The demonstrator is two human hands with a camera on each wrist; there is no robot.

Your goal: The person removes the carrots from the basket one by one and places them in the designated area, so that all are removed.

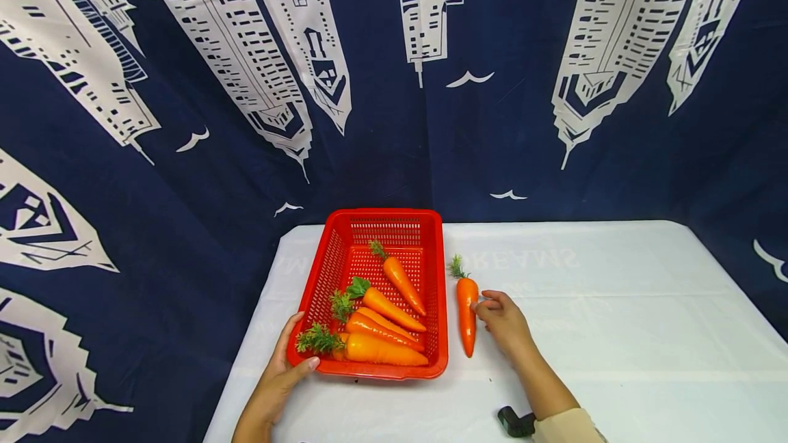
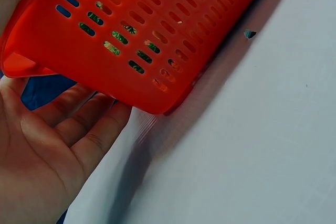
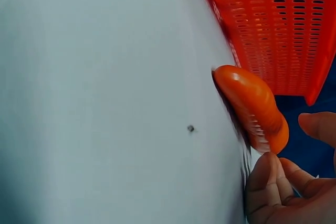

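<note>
My left hand point(image 1: 278, 376) grips the front left corner of a red plastic basket point(image 1: 444, 279), its thumb over the rim. From the left wrist view, its fingers point(image 2: 100, 129) lie below the rim, against the slotted wall. Several orange toy carrots point(image 1: 388, 349) with green tops lie inside the basket. Another carrot point(image 1: 467, 316) rests on the table just right of the basket, tip toward me. Beside it is my right hand point(image 1: 506, 323), its fingertips at the carrot's right side. The right wrist view shows the thumb apart from the fingers, with this carrot point(image 3: 252, 106) not enclosed.
A white cloth point(image 1: 615, 320) covers the table. Near the right sleeve lies a small black object point(image 1: 516, 422), partly hidden. Behind the table hangs a dark blue curtain point(image 1: 492, 142) with white buildings and birds.
</note>
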